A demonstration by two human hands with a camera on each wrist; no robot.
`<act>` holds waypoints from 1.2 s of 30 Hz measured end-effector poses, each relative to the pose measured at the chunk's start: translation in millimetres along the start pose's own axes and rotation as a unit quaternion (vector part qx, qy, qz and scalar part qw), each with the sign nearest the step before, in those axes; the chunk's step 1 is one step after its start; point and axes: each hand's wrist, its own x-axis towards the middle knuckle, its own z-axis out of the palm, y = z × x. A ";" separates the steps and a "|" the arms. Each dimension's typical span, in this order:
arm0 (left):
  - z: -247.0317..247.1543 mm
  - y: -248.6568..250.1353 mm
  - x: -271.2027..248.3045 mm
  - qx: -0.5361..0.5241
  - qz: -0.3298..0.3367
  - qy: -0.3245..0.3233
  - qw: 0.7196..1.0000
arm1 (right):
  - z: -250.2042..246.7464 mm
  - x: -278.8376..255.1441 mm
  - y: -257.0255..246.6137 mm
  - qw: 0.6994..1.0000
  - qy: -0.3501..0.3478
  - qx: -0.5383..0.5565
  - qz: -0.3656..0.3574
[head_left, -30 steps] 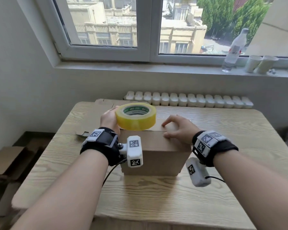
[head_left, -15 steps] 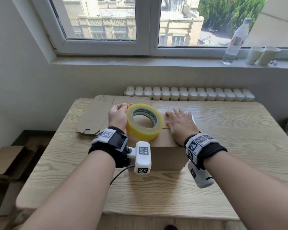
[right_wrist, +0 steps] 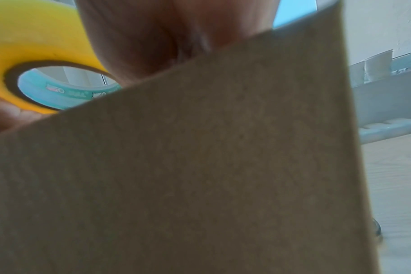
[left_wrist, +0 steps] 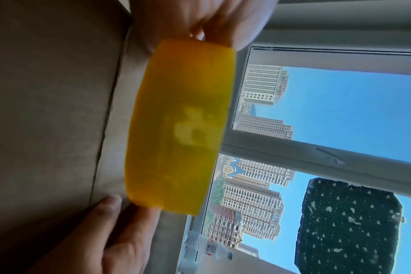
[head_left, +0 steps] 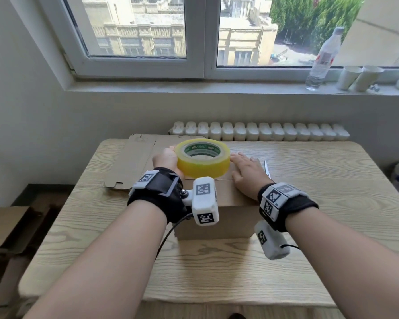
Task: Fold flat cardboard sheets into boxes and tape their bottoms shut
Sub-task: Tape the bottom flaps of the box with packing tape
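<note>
A folded brown cardboard box [head_left: 230, 217] stands in the middle of the wooden table [head_left: 320, 185], its flaps closed on top. My left hand [head_left: 167, 157] grips a yellow tape roll [head_left: 203, 161] and holds it just above the box's top. The roll [left_wrist: 178, 126] fills the left wrist view, with the box top [left_wrist: 47, 111] beside it. My right hand [head_left: 245, 170] lies flat on the box's top at the right, fingers straight, pressing the flaps down. In the right wrist view the box wall [right_wrist: 200, 176] blocks most of the picture, with the roll [right_wrist: 35, 46] at the upper left.
A flat cardboard sheet [head_left: 131, 164] lies at the table's back left. Scissors [head_left: 267, 168] lie just right of my right hand. A radiator [head_left: 263, 132] runs behind the table. A bottle [head_left: 323, 58] and cups [head_left: 359, 77] stand on the sill. More cardboard [head_left: 2, 226] lies on the floor at left.
My right hand went from curled fingertips on the box edge to lying flat on top. My left hand tipped the tape roll up on edge, then back level over the box.
</note>
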 end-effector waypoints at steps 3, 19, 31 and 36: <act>8.5 -6.2 -5.9 0.018 0.003 0.020 1.000 | -5.4 -9.0 -7.2 0.998 0.029 0.050 -0.003; -30.9 7.5 -11.2 0.226 0.059 -0.101 0.967 | -16.7 2.9 -15.2 0.987 0.069 0.141 0.044; -36.4 6.2 -18.1 0.242 0.025 -0.071 0.967 | -20.3 2.3 -18.6 0.992 0.067 0.098 0.034; -40.2 -0.3 -18.8 0.304 0.101 -0.051 0.946 | -18.8 -1.3 -19.1 0.996 0.057 0.072 0.017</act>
